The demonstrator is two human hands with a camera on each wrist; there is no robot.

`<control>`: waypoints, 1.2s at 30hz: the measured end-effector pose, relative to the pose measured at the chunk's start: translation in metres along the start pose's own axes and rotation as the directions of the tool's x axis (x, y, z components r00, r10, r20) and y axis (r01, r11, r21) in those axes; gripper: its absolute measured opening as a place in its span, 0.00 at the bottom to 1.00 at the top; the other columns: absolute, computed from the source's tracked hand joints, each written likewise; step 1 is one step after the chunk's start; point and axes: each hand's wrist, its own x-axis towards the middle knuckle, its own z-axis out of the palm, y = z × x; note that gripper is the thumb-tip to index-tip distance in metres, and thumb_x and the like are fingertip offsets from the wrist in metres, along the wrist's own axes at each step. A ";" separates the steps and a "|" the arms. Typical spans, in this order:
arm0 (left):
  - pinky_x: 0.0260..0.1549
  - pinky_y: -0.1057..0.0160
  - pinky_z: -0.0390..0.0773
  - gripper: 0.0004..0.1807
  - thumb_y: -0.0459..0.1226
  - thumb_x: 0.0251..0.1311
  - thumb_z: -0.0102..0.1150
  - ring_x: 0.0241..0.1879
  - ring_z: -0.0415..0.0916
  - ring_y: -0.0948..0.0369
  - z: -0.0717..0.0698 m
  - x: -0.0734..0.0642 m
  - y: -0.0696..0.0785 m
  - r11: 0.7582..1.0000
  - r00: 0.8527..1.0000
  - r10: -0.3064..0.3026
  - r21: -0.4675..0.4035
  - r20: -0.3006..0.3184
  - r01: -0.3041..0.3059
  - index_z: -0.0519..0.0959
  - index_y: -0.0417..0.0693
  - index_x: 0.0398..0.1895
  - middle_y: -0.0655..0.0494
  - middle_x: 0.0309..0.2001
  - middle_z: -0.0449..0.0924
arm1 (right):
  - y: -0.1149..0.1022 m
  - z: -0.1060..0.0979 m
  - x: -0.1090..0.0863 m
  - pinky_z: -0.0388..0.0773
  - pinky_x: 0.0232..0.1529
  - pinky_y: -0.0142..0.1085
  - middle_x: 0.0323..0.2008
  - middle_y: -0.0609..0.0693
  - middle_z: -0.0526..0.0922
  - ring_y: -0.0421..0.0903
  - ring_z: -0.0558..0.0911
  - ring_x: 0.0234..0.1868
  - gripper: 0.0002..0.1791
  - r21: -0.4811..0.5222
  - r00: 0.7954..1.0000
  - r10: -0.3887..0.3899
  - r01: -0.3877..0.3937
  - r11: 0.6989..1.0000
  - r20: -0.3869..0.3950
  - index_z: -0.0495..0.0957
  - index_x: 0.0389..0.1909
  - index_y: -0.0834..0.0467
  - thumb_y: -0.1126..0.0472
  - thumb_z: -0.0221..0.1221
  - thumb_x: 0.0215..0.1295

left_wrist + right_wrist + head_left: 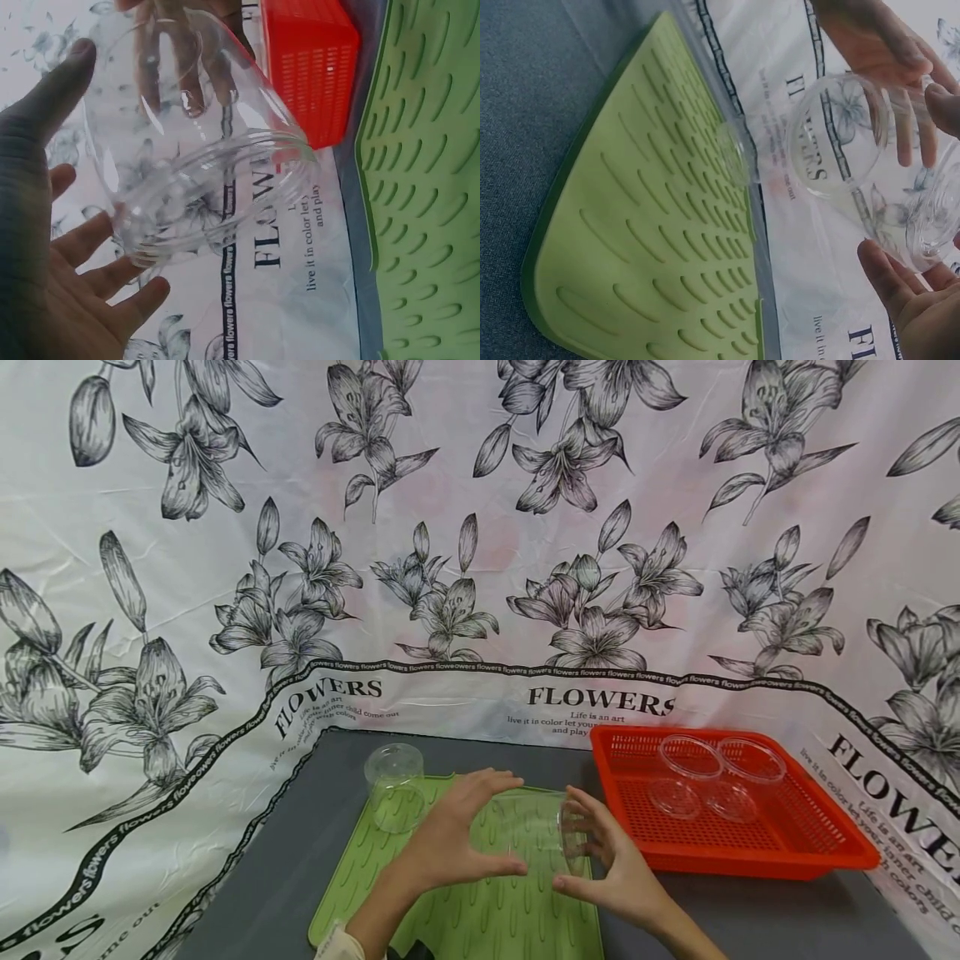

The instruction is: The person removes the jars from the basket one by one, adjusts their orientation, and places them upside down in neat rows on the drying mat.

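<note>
Left grip (450, 839) and right grip (615, 868) curl around a clear cup (536, 831), tilted above a green mat (517, 922). It looks light, slick and thin-walled; light pressure near the rim (298, 150) should do. Left wrist view shows that rim's ridges; only head view shows two cups (678, 783) inside the red basket (750, 864).

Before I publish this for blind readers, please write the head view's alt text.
A person's left hand and right hand hold a tilted clear cup over a green ridged mat. Another cup stands at the mat's far-left corner; two more cups stand in a red perforated basket.
</note>
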 end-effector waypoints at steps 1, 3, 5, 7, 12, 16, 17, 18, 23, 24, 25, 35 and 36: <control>0.70 0.37 0.67 0.53 0.60 0.43 0.80 0.77 0.61 0.52 0.001 0.000 0.001 1.000 1.000 0.014 0.024 0.009 -0.014 0.62 0.76 0.75 0.65 0.75 0.66 | 0.000 0.000 0.000 0.84 0.50 0.36 0.70 0.63 0.66 0.32 0.75 0.61 0.55 -0.002 1.000 -0.004 0.004 1.000 0.003 0.53 0.80 0.49 0.70 0.73 0.55; 0.67 0.39 0.72 0.56 0.60 0.42 0.80 0.75 0.63 0.52 0.002 0.001 0.002 0.998 0.999 0.032 0.060 0.035 -0.034 0.60 0.73 0.77 0.64 0.75 0.66 | 0.000 0.001 0.000 0.85 0.49 0.37 0.70 0.63 0.66 0.32 0.75 0.60 0.55 -0.007 1.000 -0.005 0.005 1.000 0.005 0.53 0.80 0.49 0.69 0.73 0.55; 0.66 0.41 0.74 0.60 0.60 0.40 0.81 0.75 0.64 0.52 0.003 0.002 0.003 0.995 0.997 0.031 0.089 0.069 -0.037 0.57 0.72 0.78 0.63 0.75 0.66 | 0.000 0.001 0.000 0.85 0.48 0.37 0.69 0.62 0.66 0.32 0.75 0.60 0.55 -0.017 1.000 -0.009 0.009 1.000 0.005 0.54 0.80 0.49 0.69 0.74 0.54; 0.66 0.42 0.74 0.63 0.60 0.38 0.82 0.74 0.64 0.52 0.004 0.002 0.004 0.993 0.995 0.021 0.113 0.098 -0.032 0.56 0.71 0.80 0.62 0.75 0.66 | -0.001 0.002 0.000 0.85 0.47 0.37 0.70 0.62 0.66 0.33 0.76 0.60 0.56 -0.031 1.000 -0.016 0.016 0.999 0.005 0.54 0.80 0.49 0.68 0.75 0.53; 0.67 0.44 0.74 0.66 0.63 0.36 0.81 0.75 0.64 0.52 0.008 0.002 0.006 0.981 0.990 -0.018 0.193 0.142 -0.010 0.55 0.67 0.81 0.61 0.75 0.67 | -0.002 0.003 0.000 0.85 0.46 0.38 0.69 0.62 0.67 0.41 0.77 0.61 0.56 -0.065 1.000 -0.024 0.024 0.998 0.004 0.56 0.79 0.48 0.66 0.76 0.52; 0.69 0.47 0.73 0.67 0.65 0.35 0.80 0.74 0.65 0.53 0.010 0.002 0.007 0.968 0.987 -0.030 0.252 0.160 -0.012 0.56 0.62 0.81 0.60 0.75 0.67 | -0.002 0.004 0.000 0.85 0.46 0.38 0.69 0.59 0.68 0.49 0.78 0.61 0.57 -0.103 1.000 -0.026 0.026 0.994 0.003 0.56 0.79 0.46 0.63 0.78 0.50; 0.69 0.47 0.73 0.66 0.65 0.35 0.80 0.74 0.66 0.53 0.010 0.003 0.007 0.966 0.987 -0.026 0.256 0.161 -0.016 0.56 0.61 0.81 0.59 0.74 0.68 | -0.002 0.004 0.000 0.85 0.46 0.37 0.69 0.58 0.68 0.49 0.78 0.60 0.57 -0.114 1.000 -0.027 0.027 0.993 0.002 0.56 0.78 0.45 0.62 0.79 0.50; 0.69 0.48 0.73 0.65 0.64 0.36 0.80 0.73 0.67 0.54 0.011 0.003 0.007 0.964 0.987 -0.022 0.263 0.161 -0.022 0.57 0.60 0.80 0.59 0.74 0.68 | -0.002 0.005 0.000 0.85 0.46 0.38 0.69 0.58 0.68 0.50 0.78 0.60 0.57 -0.120 1.000 -0.028 0.028 0.992 0.002 0.56 0.78 0.45 0.61 0.79 0.50; 0.68 0.52 0.75 0.61 0.63 0.39 0.80 0.71 0.70 0.58 0.013 0.003 0.005 0.957 0.986 0.000 0.285 0.166 -0.048 0.61 0.61 0.78 0.62 0.72 0.70 | -0.002 0.006 0.000 0.86 0.47 0.38 0.69 0.60 0.68 0.45 0.78 0.60 0.57 -0.138 1.000 -0.018 0.018 0.990 0.001 0.57 0.78 0.43 0.59 0.79 0.50; 0.68 0.52 0.75 0.60 0.63 0.39 0.80 0.71 0.70 0.58 0.013 0.003 0.005 0.957 0.986 0.001 0.287 0.168 -0.049 0.61 0.62 0.78 0.62 0.72 0.70 | -0.002 0.006 0.000 0.86 0.47 0.38 0.69 0.61 0.68 0.44 0.77 0.60 0.57 -0.140 1.000 -0.016 0.016 0.990 0.002 0.57 0.78 0.43 0.58 0.79 0.50; 0.67 0.52 0.75 0.60 0.63 0.40 0.79 0.70 0.71 0.58 0.013 0.003 0.004 0.957 0.985 -0.001 0.286 0.170 -0.049 0.61 0.62 0.78 0.63 0.72 0.71 | -0.002 0.006 0.000 0.86 0.47 0.38 0.69 0.62 0.67 0.44 0.77 0.60 0.57 -0.141 1.000 -0.014 0.014 0.990 0.002 0.57 0.78 0.43 0.58 0.79 0.50; 0.65 0.52 0.77 0.59 0.61 0.41 0.80 0.68 0.73 0.57 0.016 -0.004 -0.002 0.970 0.992 0.031 0.235 0.125 -0.060 0.61 0.63 0.78 0.62 0.71 0.73 | -0.004 0.008 0.000 0.85 0.46 0.38 0.70 0.55 0.68 0.47 0.78 0.60 0.58 -0.178 1.000 -0.020 0.021 0.984 0.010 0.56 0.79 0.43 0.57 0.80 0.49; 0.65 0.52 0.77 0.59 0.61 0.41 0.80 0.68 0.73 0.57 0.016 -0.005 -0.003 0.971 0.993 0.038 0.229 0.116 -0.064 0.61 0.63 0.78 0.62 0.71 0.73 | -0.004 0.008 0.000 0.85 0.47 0.37 0.70 0.55 0.68 0.47 0.78 0.60 0.59 -0.183 1.000 -0.026 0.028 0.983 0.010 0.56 0.79 0.43 0.58 0.80 0.48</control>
